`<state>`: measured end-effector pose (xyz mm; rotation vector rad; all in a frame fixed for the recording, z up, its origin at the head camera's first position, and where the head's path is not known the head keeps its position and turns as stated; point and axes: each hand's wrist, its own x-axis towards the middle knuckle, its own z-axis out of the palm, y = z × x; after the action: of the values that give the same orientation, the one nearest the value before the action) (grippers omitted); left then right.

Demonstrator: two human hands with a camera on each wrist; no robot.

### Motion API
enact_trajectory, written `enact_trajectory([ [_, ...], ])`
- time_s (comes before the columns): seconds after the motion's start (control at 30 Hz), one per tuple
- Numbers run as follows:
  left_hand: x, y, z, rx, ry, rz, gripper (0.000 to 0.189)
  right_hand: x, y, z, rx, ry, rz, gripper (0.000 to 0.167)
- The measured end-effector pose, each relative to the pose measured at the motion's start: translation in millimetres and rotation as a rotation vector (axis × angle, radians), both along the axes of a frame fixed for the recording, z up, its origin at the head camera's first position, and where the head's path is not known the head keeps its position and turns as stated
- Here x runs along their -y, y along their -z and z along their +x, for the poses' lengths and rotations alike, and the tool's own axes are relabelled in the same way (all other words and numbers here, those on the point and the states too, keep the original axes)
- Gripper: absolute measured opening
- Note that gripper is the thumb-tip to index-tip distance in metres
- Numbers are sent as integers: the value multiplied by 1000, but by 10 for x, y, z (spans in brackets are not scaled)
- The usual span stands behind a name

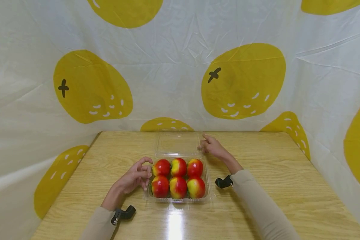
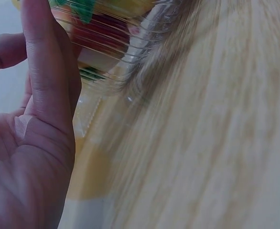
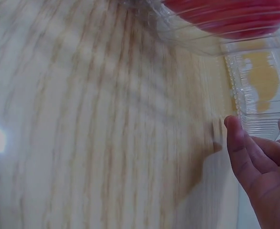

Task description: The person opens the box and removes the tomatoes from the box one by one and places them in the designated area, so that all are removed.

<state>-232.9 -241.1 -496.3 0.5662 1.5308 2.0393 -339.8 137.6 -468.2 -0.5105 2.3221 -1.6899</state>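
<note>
A clear plastic clamshell container [image 1: 210,190] stands on the table with its lid [image 1: 178,145] folded back toward the wall. Inside, in two rows, sit several red-and-yellow apple-like fruits [image 1: 178,187]. Green leaves [image 2: 82,9] show on one through the ribbed side wall in the left wrist view. My left hand [image 1: 134,176] rests at the container's left side, fingers loosely bent against the rim. At the lid's right edge, my right hand [image 1: 213,146] pinches the thin plastic, with fingertips [image 3: 234,125] on either side of it in the right wrist view.
The wooden table [image 1: 270,166] reaches back to a white curtain [image 1: 168,90] printed with large yellow fruits, which also hangs at both sides. Each wrist wears a black camera mount [image 1: 224,182]. A bright light reflection lies in front of the container.
</note>
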Motion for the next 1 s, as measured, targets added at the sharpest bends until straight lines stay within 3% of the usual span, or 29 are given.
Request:
enact_trajectory([
  [0.47,31,59,-24,-18,4,50,39,2,73,-23,61,38,-38,59],
  [0.73,50,87,-33,-16,-11,65,38,-8,26,-13,92,57,14,60],
  [0.83,53,102,-40,-24,-4,78,38,-21,-24,10,70,58,90,62],
  [1.0,56,117,-41,-34,-6,86,38,-55,-153,53,-103,81,336,64],
])
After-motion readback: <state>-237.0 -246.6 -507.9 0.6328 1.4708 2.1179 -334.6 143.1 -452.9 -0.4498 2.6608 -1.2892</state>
